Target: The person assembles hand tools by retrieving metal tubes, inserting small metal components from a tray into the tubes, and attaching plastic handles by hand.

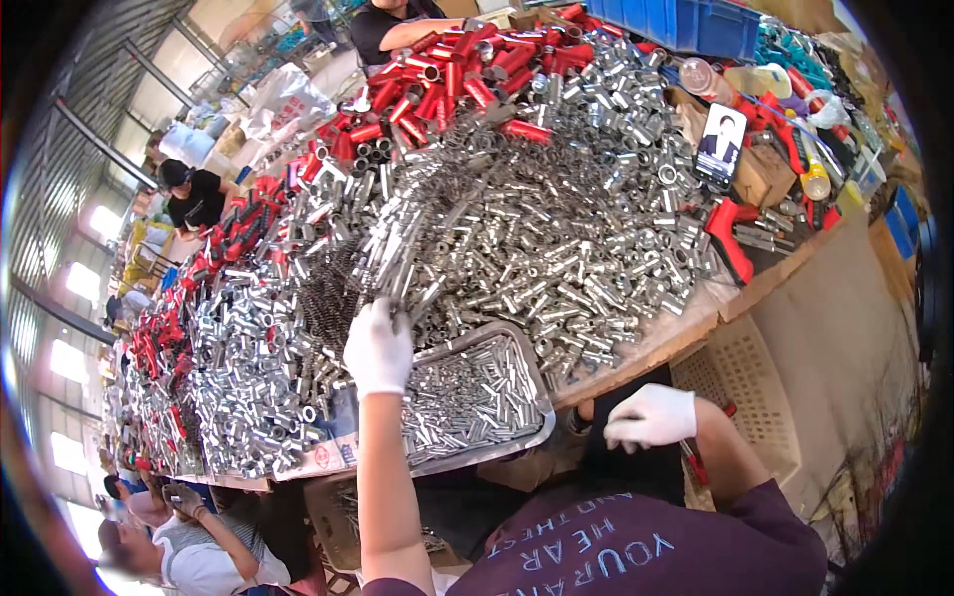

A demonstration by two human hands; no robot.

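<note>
My left hand (380, 348), in a white glove, reaches over the heaped table. Its fingertips are closed at the edge of a heap of dark coil springs (333, 298) and shiny metal parts; what they pinch is hidden. Just right of that wrist sits a clear plastic tray (545, 402) filled with small metal pins (477, 392). My right hand (652, 415), also white-gloved, hangs off the table's front edge above my lap. Its fingers are loosely bent and slightly apart, with nothing visible in them. Beyond the tray spreads a large pile of metal tubular fittings (547, 248).
Red handles (457, 84) are heaped at the back. A phone (720, 147) stands at the right beside a cardboard box (763, 177) and a red tool handle (730, 243). A blue crate (686, 28) is behind. A beige basket (745, 397) stands below the table edge. Other people sit at left.
</note>
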